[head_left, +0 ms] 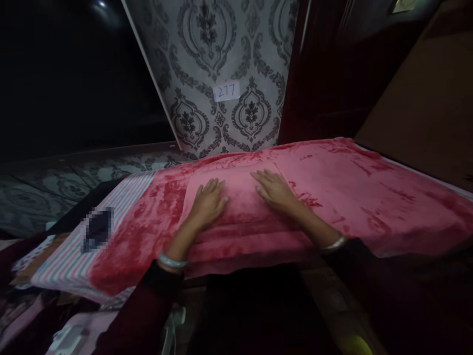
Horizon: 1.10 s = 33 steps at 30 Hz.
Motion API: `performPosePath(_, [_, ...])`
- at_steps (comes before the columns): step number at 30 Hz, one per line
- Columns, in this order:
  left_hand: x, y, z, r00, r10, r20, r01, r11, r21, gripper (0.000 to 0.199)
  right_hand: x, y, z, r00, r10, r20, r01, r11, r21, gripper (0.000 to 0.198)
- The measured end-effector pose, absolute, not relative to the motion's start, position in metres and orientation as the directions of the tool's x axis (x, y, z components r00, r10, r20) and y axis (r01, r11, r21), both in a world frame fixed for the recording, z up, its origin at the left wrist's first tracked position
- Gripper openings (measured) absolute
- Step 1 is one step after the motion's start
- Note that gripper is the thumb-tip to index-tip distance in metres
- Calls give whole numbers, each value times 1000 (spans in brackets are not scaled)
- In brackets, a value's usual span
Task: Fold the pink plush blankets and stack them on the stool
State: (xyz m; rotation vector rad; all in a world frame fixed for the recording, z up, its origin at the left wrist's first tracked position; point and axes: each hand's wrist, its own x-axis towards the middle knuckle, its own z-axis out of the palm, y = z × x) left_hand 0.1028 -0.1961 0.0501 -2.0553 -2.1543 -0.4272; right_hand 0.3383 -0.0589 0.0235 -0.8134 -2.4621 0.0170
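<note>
A folded pink cloth [240, 187] lies flat on a red and pink plush blanket [343, 182]. My left hand [209, 203] rests on the left part of the folded cloth, palm down, fingers stretched forward. On its right part lies my right hand [275, 190], also palm down with the fingers extended. Both hands press on the fabric without gripping it. Slight blur softens the cloth between them. Several folds run along the cloth's near side, below my hands.
A striped cloth [125, 202] covers the left end, with a dark pixelated item [98, 229] on it. Behind stand a patterned wall [218, 59] with a paper marked 277 [226, 91], a large black screen [74, 74] and a brown panel [424, 93]. White objects sit at lower left.
</note>
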Motion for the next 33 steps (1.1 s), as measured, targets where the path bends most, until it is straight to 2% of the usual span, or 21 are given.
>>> performPosePath(3, [127, -176, 29, -111, 975, 191, 994, 110, 14, 65, 305, -57, 10, -734, 573, 366, 584, 807, -93, 57])
performPosePath(5, [132, -175, 7, -109, 980, 167, 993, 115, -24, 64, 299, -58, -9, -753, 584, 302, 591, 803, -80, 56])
performPosePath(9, [128, -182, -17, -88, 973, 213, 993, 102, -55, 60, 304, -60, -32, -751, 589, 299, 590, 801, -97, 55])
performPosePath(15, [129, -187, -14, -58, 958, 280, 996, 75, -50, 58, 305, -59, -14, -784, 593, 184, 576, 805, -141, 55])
performPosePath(17, [136, -196, -19, -24, 952, 304, 998, 43, -56, 58, 302, -60, -5, -843, 519, 139, 496, 851, -170, 55])
performPosePath(22, [162, -230, -45, 40, 903, 427, 998, -11, -69, 69, 274, -50, 4, -979, 181, 99, 163, 973, -161, 53])
performPosePath(24, [170, -239, -52, 24, 883, 468, 998, 7, -64, 68, 260, -36, 1, -990, 102, 101, 91, 990, -106, 54])
performPosePath(26, [173, -244, -56, 18, 869, 494, 998, 11, -57, 66, 248, -16, -1, -990, 74, 120, 69, 996, -50, 57])
performPosePath(28, [173, -244, -57, 20, 857, 515, 999, 4, -45, 64, 236, 5, -2, -985, 116, 125, 114, 993, -24, 58])
performPosePath(33, [172, -243, -55, 5, 843, 538, 1000, 0, -9, 61, 214, 38, -5, -926, 363, 99, 359, 931, -62, 58])
